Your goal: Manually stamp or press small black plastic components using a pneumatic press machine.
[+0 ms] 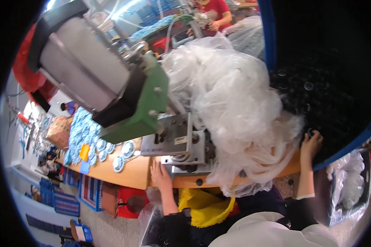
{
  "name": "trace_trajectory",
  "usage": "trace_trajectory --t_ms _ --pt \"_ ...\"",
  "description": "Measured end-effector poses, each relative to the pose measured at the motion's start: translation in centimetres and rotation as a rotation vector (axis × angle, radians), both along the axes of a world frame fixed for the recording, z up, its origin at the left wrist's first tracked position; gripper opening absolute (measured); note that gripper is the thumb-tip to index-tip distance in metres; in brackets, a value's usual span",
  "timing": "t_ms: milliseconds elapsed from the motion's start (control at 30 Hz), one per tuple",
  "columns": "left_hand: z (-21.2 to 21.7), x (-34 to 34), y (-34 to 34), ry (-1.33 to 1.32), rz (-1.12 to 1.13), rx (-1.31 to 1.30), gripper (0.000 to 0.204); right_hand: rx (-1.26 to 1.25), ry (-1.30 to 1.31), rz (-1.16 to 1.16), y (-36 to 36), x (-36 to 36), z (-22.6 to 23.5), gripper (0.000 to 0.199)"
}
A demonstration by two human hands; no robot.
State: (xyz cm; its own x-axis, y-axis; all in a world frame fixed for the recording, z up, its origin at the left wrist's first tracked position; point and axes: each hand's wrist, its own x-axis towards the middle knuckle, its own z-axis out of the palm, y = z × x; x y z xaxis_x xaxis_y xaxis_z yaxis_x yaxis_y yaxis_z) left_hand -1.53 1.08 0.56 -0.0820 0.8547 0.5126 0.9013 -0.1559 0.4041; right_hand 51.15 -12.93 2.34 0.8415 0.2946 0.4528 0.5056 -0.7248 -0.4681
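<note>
Black parts (313, 88) beside right grip (311, 144)

Press (146, 105) grey, black, green — plastic film (235, 90) translucent white; bin (347, 152) blue — shadowed parts (308, 86) apparently black.

The grey cylinder (84, 61) looks like smooth, matt metal; the green block (150, 99) looks like painted metal, and the silver plate (167, 133) is bare, shiny metal. The bags (239, 99) are thin, crinkled, glossy plastic. The tabletop (130, 172) looks like smooth wood; the small black pieces (308, 86) look glossy.
</note>
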Motion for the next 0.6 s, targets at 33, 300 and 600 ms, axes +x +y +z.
trace_trajectory --t_ms 33,300,600 --pt "0.4 1.0 -0.3 -0.152 -0.045 0.137 0.033 0.100 -0.003 0.039 -0.3 0.4 -0.3 0.033" --pt "15.3 12.7 -2.0 -0.475 -0.127 -0.107 0.037 0.428 0.098 0.605 -0.3 -5.7 5.1 0.046" --pt "12.4 13.0 -1.8 -0.309 -0.114 0.144 0.033 0.549 0.680 1.240 2.5 -18.4 8.7 0.052"
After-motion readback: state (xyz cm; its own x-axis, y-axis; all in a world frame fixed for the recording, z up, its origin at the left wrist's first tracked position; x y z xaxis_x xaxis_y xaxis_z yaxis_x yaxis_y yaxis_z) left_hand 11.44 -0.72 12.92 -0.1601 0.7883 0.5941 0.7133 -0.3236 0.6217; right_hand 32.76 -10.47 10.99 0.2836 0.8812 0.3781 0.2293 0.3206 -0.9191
